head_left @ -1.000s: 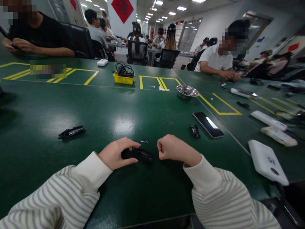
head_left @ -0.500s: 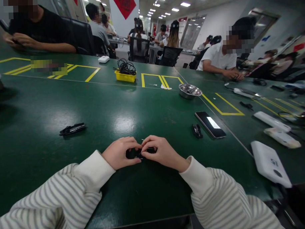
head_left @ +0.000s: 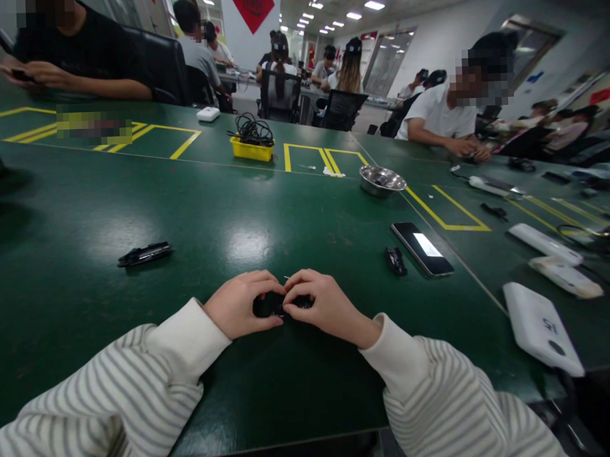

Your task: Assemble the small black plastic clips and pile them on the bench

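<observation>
My left hand (head_left: 247,302) curls its thumb and fingers around a small black plastic part (head_left: 268,306), low over the green table. From the other side my right hand (head_left: 321,300) meets it, thumb and fingertips pinched together at the same part. A thin pale tip shows just above the right fingertips; what it belongs to is hidden. Most of the black part is covered by my fingers, so its kind cannot be made out. A long glossy black piece (head_left: 144,255) lies to the left, and a smaller black piece (head_left: 395,260) lies to the right.
Right of my hands are a phone (head_left: 422,249), a white device (head_left: 542,328) and several white power-bank-like items. Farther off stand a metal bowl (head_left: 382,180) and a yellow tray (head_left: 252,149) of black cables. Other people sit across the green table (head_left: 291,402).
The camera view has shifted very slightly. Both hands keep their places around the black part, with only tiny finger movement.
</observation>
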`<act>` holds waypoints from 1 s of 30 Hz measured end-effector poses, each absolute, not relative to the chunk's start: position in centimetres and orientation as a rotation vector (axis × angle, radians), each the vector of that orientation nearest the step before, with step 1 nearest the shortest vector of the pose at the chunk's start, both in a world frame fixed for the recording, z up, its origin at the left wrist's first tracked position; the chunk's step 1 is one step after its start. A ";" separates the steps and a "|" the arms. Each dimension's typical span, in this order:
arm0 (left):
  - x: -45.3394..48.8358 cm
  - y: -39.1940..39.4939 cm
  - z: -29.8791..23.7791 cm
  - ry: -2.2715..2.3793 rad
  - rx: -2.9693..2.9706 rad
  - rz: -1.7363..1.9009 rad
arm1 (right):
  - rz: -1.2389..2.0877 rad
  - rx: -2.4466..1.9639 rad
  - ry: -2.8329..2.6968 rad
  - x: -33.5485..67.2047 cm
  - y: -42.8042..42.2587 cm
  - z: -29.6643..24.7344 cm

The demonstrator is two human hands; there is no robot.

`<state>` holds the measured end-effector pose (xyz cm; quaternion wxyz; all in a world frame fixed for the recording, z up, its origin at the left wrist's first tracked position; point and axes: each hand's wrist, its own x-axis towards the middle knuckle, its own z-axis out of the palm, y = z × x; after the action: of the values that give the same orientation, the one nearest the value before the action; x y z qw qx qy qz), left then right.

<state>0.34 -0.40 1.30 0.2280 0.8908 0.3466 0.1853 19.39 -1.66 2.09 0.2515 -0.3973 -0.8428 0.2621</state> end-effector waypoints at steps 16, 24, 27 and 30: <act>0.1 -0.4 0.3 0.735 2.633 0.700 | 0.658 -1.142 -2.255 19.1 -1.8 2.0; 0.0 -0.2 0.2 0.671 2.613 0.730 | 0.665 -1.176 -2.214 19.0 -1.9 1.7; 0.0 -0.1 0.1 0.642 2.634 0.751 | 0.666 -1.192 -2.194 19.0 -2.0 1.6; 0.0 -0.2 0.1 0.647 2.666 0.731 | 0.687 -1.183 -2.195 19.1 -1.9 1.8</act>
<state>-0.02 -0.21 0.12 0.1508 0.9283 0.2253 0.2546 19.10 -1.90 1.82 0.2739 -0.4398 -0.8162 0.2555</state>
